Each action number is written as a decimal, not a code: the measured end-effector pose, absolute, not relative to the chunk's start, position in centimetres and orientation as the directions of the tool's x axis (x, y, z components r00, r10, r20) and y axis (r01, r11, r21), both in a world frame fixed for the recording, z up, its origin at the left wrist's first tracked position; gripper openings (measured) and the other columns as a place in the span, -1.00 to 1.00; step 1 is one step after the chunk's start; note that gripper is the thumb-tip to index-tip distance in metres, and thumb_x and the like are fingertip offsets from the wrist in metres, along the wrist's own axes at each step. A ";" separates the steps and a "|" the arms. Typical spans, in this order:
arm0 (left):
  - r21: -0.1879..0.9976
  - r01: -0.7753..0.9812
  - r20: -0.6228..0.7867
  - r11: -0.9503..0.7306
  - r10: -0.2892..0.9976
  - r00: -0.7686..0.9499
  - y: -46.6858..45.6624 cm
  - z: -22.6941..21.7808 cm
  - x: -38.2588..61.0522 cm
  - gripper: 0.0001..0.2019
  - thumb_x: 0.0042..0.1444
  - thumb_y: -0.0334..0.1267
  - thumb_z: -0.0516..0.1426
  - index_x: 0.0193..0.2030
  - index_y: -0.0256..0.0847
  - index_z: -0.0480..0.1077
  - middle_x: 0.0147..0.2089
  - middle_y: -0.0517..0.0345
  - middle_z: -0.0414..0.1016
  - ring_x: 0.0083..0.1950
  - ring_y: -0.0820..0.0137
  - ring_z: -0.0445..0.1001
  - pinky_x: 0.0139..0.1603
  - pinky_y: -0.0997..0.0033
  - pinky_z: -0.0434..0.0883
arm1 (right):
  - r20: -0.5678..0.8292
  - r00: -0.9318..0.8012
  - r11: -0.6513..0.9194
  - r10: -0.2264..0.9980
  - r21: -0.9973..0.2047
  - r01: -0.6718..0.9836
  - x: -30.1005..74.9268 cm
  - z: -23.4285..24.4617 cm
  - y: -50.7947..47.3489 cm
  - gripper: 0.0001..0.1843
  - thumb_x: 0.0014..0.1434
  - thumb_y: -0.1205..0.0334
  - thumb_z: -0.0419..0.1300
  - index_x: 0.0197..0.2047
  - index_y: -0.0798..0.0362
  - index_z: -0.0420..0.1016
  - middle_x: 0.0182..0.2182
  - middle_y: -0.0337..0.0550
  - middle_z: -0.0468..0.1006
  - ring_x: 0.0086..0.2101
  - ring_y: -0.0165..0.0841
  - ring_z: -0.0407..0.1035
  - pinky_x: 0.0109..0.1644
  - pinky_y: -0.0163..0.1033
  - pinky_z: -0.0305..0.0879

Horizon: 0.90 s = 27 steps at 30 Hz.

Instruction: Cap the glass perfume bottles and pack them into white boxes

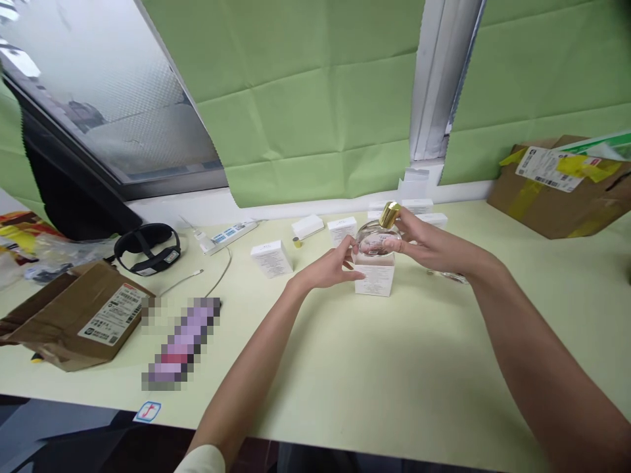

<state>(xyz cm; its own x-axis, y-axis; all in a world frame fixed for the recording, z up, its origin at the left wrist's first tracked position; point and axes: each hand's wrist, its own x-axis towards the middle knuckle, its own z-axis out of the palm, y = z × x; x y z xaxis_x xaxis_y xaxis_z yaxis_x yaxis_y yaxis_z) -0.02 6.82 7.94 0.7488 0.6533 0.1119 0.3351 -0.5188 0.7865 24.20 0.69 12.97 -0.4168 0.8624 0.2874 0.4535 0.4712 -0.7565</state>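
A clear perfume bottle [371, 243] with a gold cap [389, 215] is tilted just above a small white box [375, 281] near the table's middle. My right hand [419, 240] grips the bottle from the right, thumb on the glass and fingers behind it. My left hand [329, 266] holds the box by its left side, its thumb along the printed front. Whether the bottle's lower end is inside the box or only over it, I cannot tell. Partly hidden by my right forearm lies a glass object [456, 278].
White boxes [272, 259] and a loose gold cap [296, 242] stand behind my hands. To the left are a power strip [229, 236], a black headset [148, 249], an opened carton [83, 315] and a pixelated phone-like object [182, 345]. Another carton [557, 187] sits back right.
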 end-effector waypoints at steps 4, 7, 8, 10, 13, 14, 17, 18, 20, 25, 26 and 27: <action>0.770 0.375 0.102 -0.516 0.680 0.726 7.0 7.8 0.1 -0.54 -0.03 -0.11 0.29 -0.08 -0.12 0.17 -0.08 0.06 0.39 -0.08 0.27 0.45 -0.08 0.15 0.45 | 0.240 -0.474 0.483 0.847 -0.721 0.497 24.0 12.4 1.2 -0.65 0.29 -0.08 0.04 0.05 -0.13 0.17 0.10 -0.05 0.40 0.00 -0.12 0.36 -0.03 -0.04 0.34; 0.763 0.383 0.104 -0.520 0.685 0.721 7.2 7.6 0.0 -0.56 -0.04 -0.09 0.30 -0.14 -0.13 0.17 -0.07 0.06 0.37 -0.09 0.27 0.45 -0.09 0.15 0.45 | 0.218 -0.458 0.465 0.862 -0.699 0.543 24.2 12.2 1.4 -0.67 0.30 -0.07 0.02 0.03 -0.10 0.16 0.01 -0.06 0.44 -0.10 -0.16 0.38 -0.12 -0.09 0.32; 0.763 0.382 0.106 -0.522 0.684 0.722 7.2 7.6 0.0 -0.56 -0.03 -0.09 0.30 -0.15 -0.13 0.16 -0.06 0.06 0.37 -0.08 0.28 0.44 -0.09 0.15 0.45 | 0.217 -0.453 0.463 0.865 -0.694 0.552 24.2 12.2 1.4 -0.68 0.30 -0.07 0.02 0.01 -0.09 0.17 -0.04 -0.08 0.45 -0.13 -0.17 0.37 -0.13 -0.11 0.31; 0.765 0.373 0.107 -0.525 0.675 0.730 7.1 7.7 0.0 -0.58 0.00 -0.07 0.28 -0.15 -0.13 0.16 -0.06 0.05 0.36 -0.08 0.28 0.43 -0.10 0.17 0.46 | 0.211 -0.445 0.456 0.870 -0.688 0.564 24.2 12.3 1.3 -0.69 0.29 -0.08 0.01 -0.02 -0.08 0.20 -0.09 -0.10 0.47 -0.17 -0.19 0.36 -0.16 -0.13 0.28; 0.770 0.358 0.105 -0.529 0.658 0.745 6.7 8.1 0.1 -0.62 0.07 -0.02 0.22 -0.14 -0.13 0.16 -0.05 0.04 0.37 -0.06 0.29 0.43 -0.12 0.20 0.45 | 0.171 -0.436 0.426 0.883 -0.681 0.595 24.1 12.5 1.0 -0.66 0.27 -0.12 0.02 -0.03 -0.09 0.23 -0.14 -0.14 0.49 -0.24 -0.22 0.36 -0.24 -0.17 0.26; 0.770 0.355 0.104 -0.530 0.653 0.750 6.6 8.2 0.1 -0.64 0.10 -0.01 0.19 -0.14 -0.13 0.16 -0.05 0.04 0.37 -0.06 0.29 0.43 -0.13 0.20 0.45 | 0.154 -0.431 0.413 0.889 -0.676 0.610 24.0 12.6 0.9 -0.65 0.26 -0.13 0.03 -0.03 -0.09 0.25 -0.16 -0.15 0.50 -0.27 -0.23 0.36 -0.26 -0.18 0.25; 0.765 0.350 0.105 -0.541 0.641 0.761 6.4 8.6 0.1 -0.69 0.18 0.01 0.13 -0.15 -0.13 0.15 -0.06 0.05 0.40 -0.05 0.29 0.43 -0.12 0.22 0.43 | 0.139 -0.422 0.404 0.896 -0.650 0.644 23.7 12.7 0.9 -0.60 0.22 -0.16 0.05 -0.01 -0.10 0.29 -0.19 -0.15 0.51 -0.31 -0.24 0.37 -0.30 -0.19 0.24; 0.762 0.351 0.105 -0.545 0.638 0.763 6.4 8.7 0.0 -0.70 0.19 0.00 0.12 -0.16 -0.13 0.15 -0.07 0.06 0.40 -0.05 0.30 0.44 -0.12 0.22 0.42 | 0.144 -0.420 0.408 0.896 -0.641 0.650 23.6 12.7 0.9 -0.59 0.22 -0.17 0.05 -0.01 -0.09 0.31 -0.20 -0.15 0.51 -0.31 -0.24 0.37 -0.31 -0.19 0.23; 0.755 0.360 0.099 -0.549 0.637 0.764 6.3 8.8 -0.1 -0.71 0.19 -0.01 0.12 -0.17 -0.13 0.15 -0.07 0.07 0.41 -0.06 0.30 0.44 -0.12 0.23 0.41 | 0.153 -0.411 0.409 0.899 -0.629 0.660 23.4 12.8 0.9 -0.57 0.21 -0.17 0.05 0.01 -0.09 0.35 -0.21 -0.14 0.53 -0.32 -0.23 0.39 -0.32 -0.19 0.24; 0.735 0.405 0.050 -0.544 0.639 0.767 6.1 9.3 -0.2 -0.70 0.16 -0.03 0.15 -0.13 -0.11 0.16 -0.05 0.08 0.43 -0.04 0.29 0.46 -0.16 0.28 0.39 | 0.151 -0.355 0.362 0.923 -0.659 0.660 23.7 13.8 0.3 -0.58 0.18 -0.17 0.11 0.01 -0.14 0.38 -0.25 -0.18 0.58 -0.31 -0.19 0.43 -0.30 -0.15 0.29; 0.729 0.418 0.042 -0.543 0.644 0.764 6.1 9.5 -0.3 -0.70 0.16 -0.02 0.15 -0.12 -0.11 0.17 -0.06 0.09 0.43 -0.05 0.30 0.46 -0.17 0.30 0.38 | 0.158 -0.333 0.349 0.929 -0.669 0.656 24.0 14.1 0.0 -0.59 0.17 -0.17 0.11 0.01 -0.17 0.38 -0.24 -0.19 0.58 -0.29 -0.18 0.44 -0.29 -0.14 0.31; 0.724 0.432 0.033 -0.539 0.652 0.757 6.1 9.7 -0.5 -0.69 0.16 -0.01 0.15 -0.11 -0.11 0.17 -0.07 0.10 0.44 -0.05 0.30 0.46 -0.18 0.31 0.37 | 0.173 -0.307 0.339 0.936 -0.676 0.655 24.5 14.4 -0.2 -0.60 0.18 -0.17 0.11 0.01 -0.19 0.38 -0.22 -0.20 0.58 -0.27 -0.17 0.45 -0.27 -0.13 0.32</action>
<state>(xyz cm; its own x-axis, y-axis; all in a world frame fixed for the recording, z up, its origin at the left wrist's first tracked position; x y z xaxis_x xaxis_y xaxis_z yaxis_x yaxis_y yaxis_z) -0.47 6.07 9.75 0.7574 0.6521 0.0334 0.4318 -0.5386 0.7235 24.49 -0.18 14.45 -0.3070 0.9359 0.1725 0.6546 0.3393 -0.6756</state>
